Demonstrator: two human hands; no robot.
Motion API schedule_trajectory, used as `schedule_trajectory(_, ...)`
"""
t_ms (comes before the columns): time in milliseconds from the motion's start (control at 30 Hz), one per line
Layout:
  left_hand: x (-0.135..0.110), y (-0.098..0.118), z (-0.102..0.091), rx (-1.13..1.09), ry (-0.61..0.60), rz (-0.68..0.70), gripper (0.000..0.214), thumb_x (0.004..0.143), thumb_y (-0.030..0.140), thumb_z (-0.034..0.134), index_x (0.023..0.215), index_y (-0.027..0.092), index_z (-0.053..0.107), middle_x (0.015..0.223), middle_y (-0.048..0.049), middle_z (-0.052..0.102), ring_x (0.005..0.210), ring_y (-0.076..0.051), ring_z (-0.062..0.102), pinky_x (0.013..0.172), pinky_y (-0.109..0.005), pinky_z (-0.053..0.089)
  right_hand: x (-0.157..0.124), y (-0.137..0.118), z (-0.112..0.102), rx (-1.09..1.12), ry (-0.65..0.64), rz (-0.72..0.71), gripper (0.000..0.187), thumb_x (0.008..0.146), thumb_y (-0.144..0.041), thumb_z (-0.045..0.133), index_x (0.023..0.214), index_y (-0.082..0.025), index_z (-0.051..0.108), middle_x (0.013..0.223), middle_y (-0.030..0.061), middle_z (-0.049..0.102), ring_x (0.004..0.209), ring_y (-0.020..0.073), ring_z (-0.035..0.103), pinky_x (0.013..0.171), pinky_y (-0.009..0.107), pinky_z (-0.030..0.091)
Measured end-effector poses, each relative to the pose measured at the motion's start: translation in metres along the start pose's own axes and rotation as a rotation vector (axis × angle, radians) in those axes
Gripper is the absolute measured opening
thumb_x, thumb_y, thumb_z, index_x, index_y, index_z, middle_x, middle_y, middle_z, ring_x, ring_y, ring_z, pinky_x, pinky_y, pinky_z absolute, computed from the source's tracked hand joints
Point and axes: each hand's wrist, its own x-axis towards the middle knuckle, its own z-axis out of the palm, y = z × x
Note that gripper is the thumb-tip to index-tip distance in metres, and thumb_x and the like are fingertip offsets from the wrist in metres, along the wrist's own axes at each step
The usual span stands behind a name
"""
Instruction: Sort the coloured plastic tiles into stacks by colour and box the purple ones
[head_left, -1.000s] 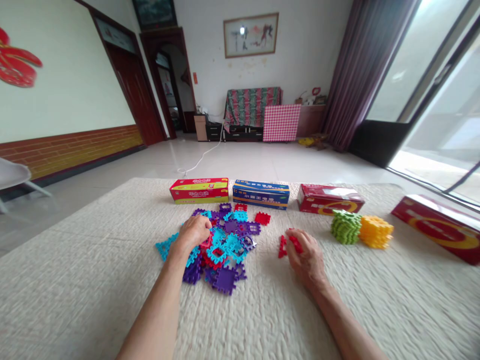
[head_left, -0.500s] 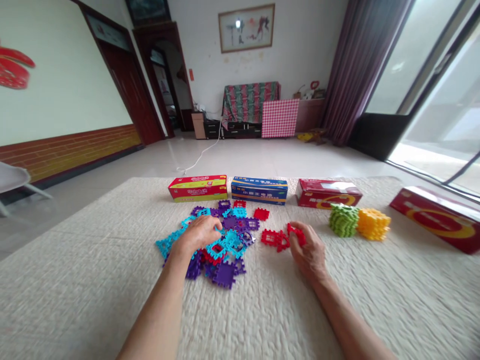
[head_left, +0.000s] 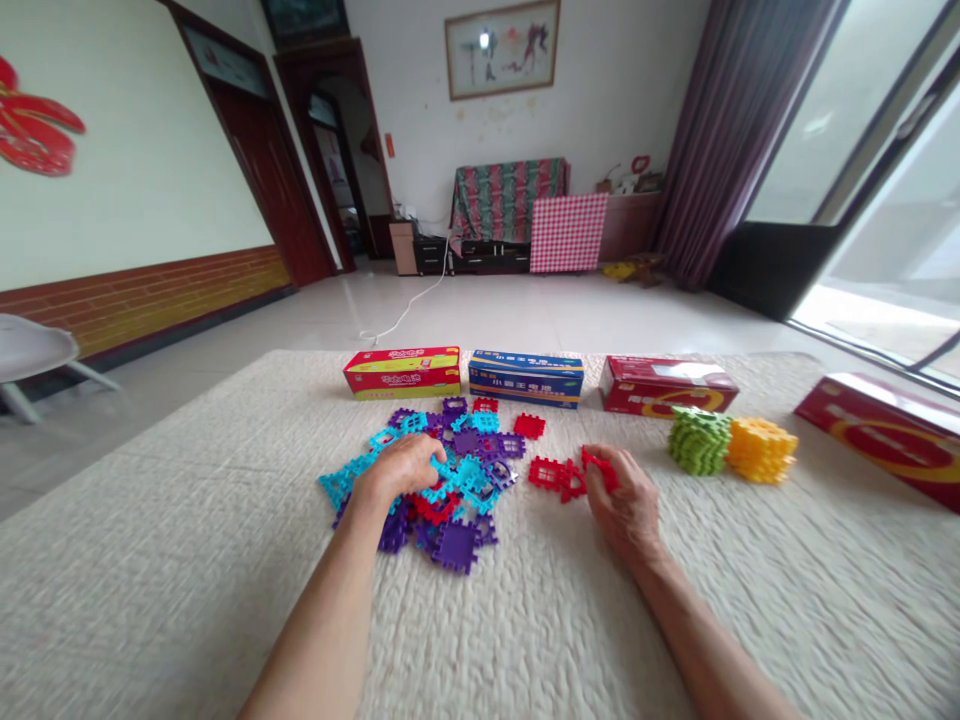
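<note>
My left hand [head_left: 405, 465] reaches into a loose pile of toothed plastic building tiles. Its fingers are curled down, and whatever lies between them is hidden. Around it are cyan tiles [head_left: 474, 475], purple tiles [head_left: 456, 546] and a few red ones [head_left: 435, 507]. To the right of the pile, my right hand [head_left: 624, 490] has its thumb and fingers closed on a red building tile [head_left: 598, 466]. Touching or close to that are more red tiles [head_left: 547, 472], with window-like openings. A single solid red tile [head_left: 529, 426] lies farther back.
Right of my right hand stand a green tile stack [head_left: 699, 441] and a yellow tile stack [head_left: 760, 449]. Along the back are a red-yellow box [head_left: 402, 374], a blue box [head_left: 526, 380] and a dark red box [head_left: 667, 385]. Another dark red box [head_left: 885, 435] sits far right.
The whole view has shifted slightly, so everything appears a little farther right. My left hand's fingers sit slightly lower into the pile; my right hand stays at the red tiles.
</note>
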Motion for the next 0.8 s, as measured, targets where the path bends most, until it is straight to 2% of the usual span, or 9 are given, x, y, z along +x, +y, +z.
schedule_trajectory(133, -0.010, -0.005, -0.016, 0.043, 0.195, -0.100, 0.037, 0.074, 0.020, 0.053, 0.108, 0.024, 0.067, 0.106, -0.0059, 0.069, 0.102, -0.022, 0.060, 0.086, -0.029, 0.044, 0.000, 0.000, 0.000, -0.006, -0.008, -0.002, 0.017, 0.083, -0.025, 0.049, 0.092, -0.021, 0.061, 0.091, 0.0062, 0.067, 0.083, 0.0204, 0.062, 0.077, 0.032, 0.046)
schedule_trajectory(200, -0.015, 0.001, -0.020, 0.043, 0.221, -0.077, 0.039, 0.075, 0.025, 0.055, 0.112, 0.024, 0.064, 0.108, -0.0059, 0.068, 0.102, -0.022, 0.060, 0.086, -0.029, 0.044, 0.000, 0.001, 0.000, -0.009, -0.014, 0.001, 0.017, 0.083, -0.026, 0.049, 0.092, -0.020, 0.062, 0.091, 0.0062, 0.067, 0.083, 0.0204, 0.062, 0.076, 0.032, 0.046)
schedule_trajectory(300, -0.020, 0.016, -0.018, 0.040, 0.133, 0.014, 0.034, 0.072, 0.031, 0.059, 0.105, 0.026, 0.067, 0.098, -0.0036, 0.070, 0.095, -0.021, 0.062, 0.082, -0.028, 0.045, 0.000, 0.002, 0.000, -0.012, -0.010, 0.012, 0.017, 0.083, -0.026, 0.049, 0.093, -0.020, 0.062, 0.092, 0.0061, 0.067, 0.083, 0.0202, 0.062, 0.076, 0.032, 0.046)
schedule_trajectory(467, -0.024, 0.037, -0.002, 0.141, -0.007, 0.098, 0.020, 0.066, 0.031, 0.062, 0.083, 0.024, 0.070, 0.087, -0.0053, 0.071, 0.088, -0.024, 0.064, 0.073, -0.030, 0.046, 0.001, 0.004, 0.001, -0.012, -0.009, 0.030, 0.017, 0.082, -0.025, 0.048, 0.092, -0.021, 0.062, 0.091, 0.0061, 0.066, 0.082, 0.0202, 0.061, 0.076, 0.032, 0.046)
schedule_trajectory(633, -0.027, 0.037, 0.007, 0.176, -0.016, 0.156, 0.017, 0.069, 0.025, 0.058, 0.081, 0.022, 0.070, 0.086, -0.0066, 0.071, 0.085, -0.022, 0.064, 0.071, -0.029, 0.046, 0.000, 0.007, 0.003, -0.042, -0.065, 0.017, 0.019, 0.079, -0.024, 0.051, 0.093, -0.021, 0.062, 0.100, 0.0075, 0.065, 0.091, 0.0227, 0.060, 0.084, 0.037, 0.045)
schedule_trajectory(700, -0.029, 0.033, 0.005, 0.172, -0.004, 0.179, 0.019, 0.071, 0.020, 0.053, 0.080, 0.022, 0.070, 0.085, -0.0076, 0.071, 0.084, -0.022, 0.064, 0.071, -0.029, 0.045, 0.000, 0.008, 0.003, -0.023, -0.068, 0.028, 0.019, 0.079, -0.025, 0.050, 0.093, -0.021, 0.063, 0.100, 0.0075, 0.065, 0.091, 0.0227, 0.059, 0.084, 0.037, 0.045)
schedule_trajectory(800, -0.030, 0.026, -0.002, 0.173, 0.052, 0.134, 0.024, 0.074, 0.016, 0.047, 0.073, 0.022, 0.070, 0.079, -0.0083, 0.071, 0.082, -0.022, 0.065, 0.072, -0.030, 0.044, 0.001, 0.007, 0.003, 0.012, -0.037, 0.066, 0.020, 0.080, -0.026, 0.048, 0.093, -0.021, 0.063, 0.096, 0.0074, 0.066, 0.088, 0.0221, 0.060, 0.081, 0.036, 0.046)
